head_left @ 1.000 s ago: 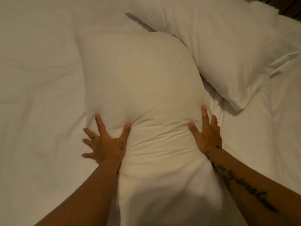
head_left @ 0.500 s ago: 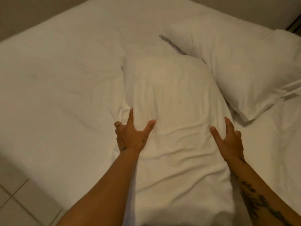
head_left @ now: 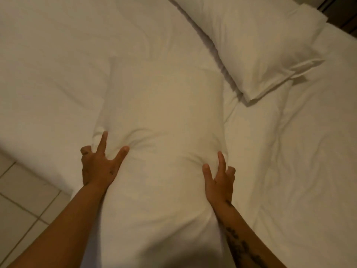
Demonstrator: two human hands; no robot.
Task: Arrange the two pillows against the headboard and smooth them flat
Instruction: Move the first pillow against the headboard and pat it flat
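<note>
A: so where's your near pillow sitting vs your hands?

B: it's lying lengthwise on the bed, right between them. Your left hand clamps its left edge, your right hand its right edge, thumb and index spread on top, other fingers curled under the sides.

A: and the far pillow?

B: far right, angled, one corner just beside the near one.

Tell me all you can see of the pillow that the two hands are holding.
The near pillow is white and plump, in a soft creased cloth case. It lies lengthwise on the white bed sheet. The left hand and right hand grip its two sides, denting it. Its near end leaves the frame. The far pillow lies apart.
</note>
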